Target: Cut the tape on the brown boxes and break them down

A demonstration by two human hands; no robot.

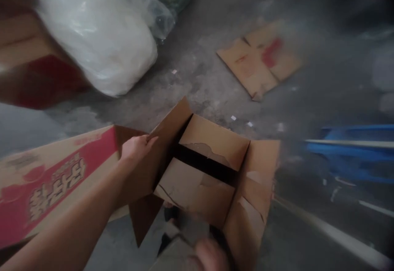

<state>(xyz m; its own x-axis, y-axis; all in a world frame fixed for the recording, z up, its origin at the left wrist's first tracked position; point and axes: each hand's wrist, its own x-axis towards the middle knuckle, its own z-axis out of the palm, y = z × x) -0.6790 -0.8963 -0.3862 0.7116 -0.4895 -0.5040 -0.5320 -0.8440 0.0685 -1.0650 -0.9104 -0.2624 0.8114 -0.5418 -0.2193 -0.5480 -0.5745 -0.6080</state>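
Floor: grey, with items spread over it. Bag: white, bulging plastic, upper left, in front of a red-marked carton. Printed carton: lower left, partly behind the left forearm. Box: lower centre, its open mouth towards the viewer, flaps spread. Flat cardboard: on the floor beyond the box. Blue object: far right, well apart from the box. Left hand: closed on the edge of the box's left flap, fingers pinching the board. Right hand: at the bottom edge, near the box's near side; grip cannot be told. Scraps: small, pale, on the floor just beyond the box.

Handling: grip the flap close to its fold, as the outer edge probably bends easily. Support the opposite wall with the second hand to prevent twisting. Avoid pulling on the torn inner board, which is likely weak.

Limits: the right hand is blurred and cut off. A dark gap inside the box hides whether its bottom is closed. Printed carton and bag are cropped. The blue object is too blurred to identify.
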